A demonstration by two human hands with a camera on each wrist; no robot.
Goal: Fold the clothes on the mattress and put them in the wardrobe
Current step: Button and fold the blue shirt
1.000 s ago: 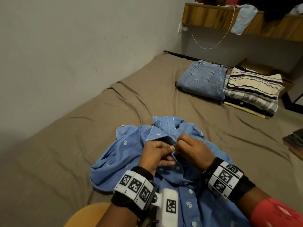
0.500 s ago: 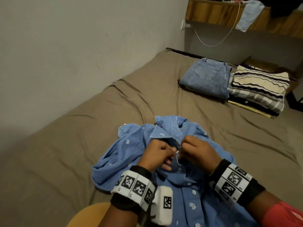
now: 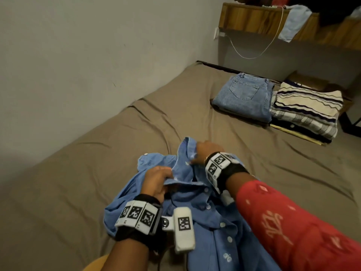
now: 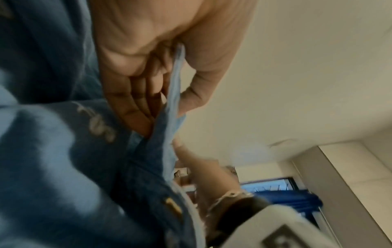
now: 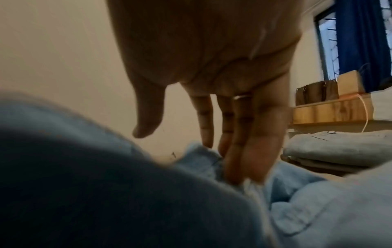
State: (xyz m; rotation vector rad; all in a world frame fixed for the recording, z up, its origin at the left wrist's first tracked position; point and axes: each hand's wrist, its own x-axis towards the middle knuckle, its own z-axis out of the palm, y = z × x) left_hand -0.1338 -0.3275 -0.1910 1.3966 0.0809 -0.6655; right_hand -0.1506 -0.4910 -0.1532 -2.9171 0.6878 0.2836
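A light blue buttoned shirt [image 3: 197, 204] with small white prints lies rumpled on the brown mattress [image 3: 82, 173] in front of me. My left hand [image 3: 158, 180] pinches the shirt's front edge near the collar; the left wrist view shows the cloth [image 4: 176, 87] held between thumb and fingers. My right hand [image 3: 207, 151] has reached to the far side of the raised collar [image 3: 187, 151]. In the right wrist view its fingers [image 5: 239, 134] are straight and their tips touch the collar cloth [image 5: 201, 154], thumb apart.
Folded blue jeans [image 3: 244, 96] and a stack of folded striped clothes [image 3: 306, 108] lie at the mattress's far right. A wooden shelf [image 3: 259, 22] with hanging cloth and a white cable [image 3: 254, 53] is on the back wall. The grey wall [image 3: 78, 65] borders the left.
The hands, together at the shirt's placket before, have parted. The right hand moved forward to the collar and straightened its fingers; the left keeps pinching the front edge. The head view shifted.
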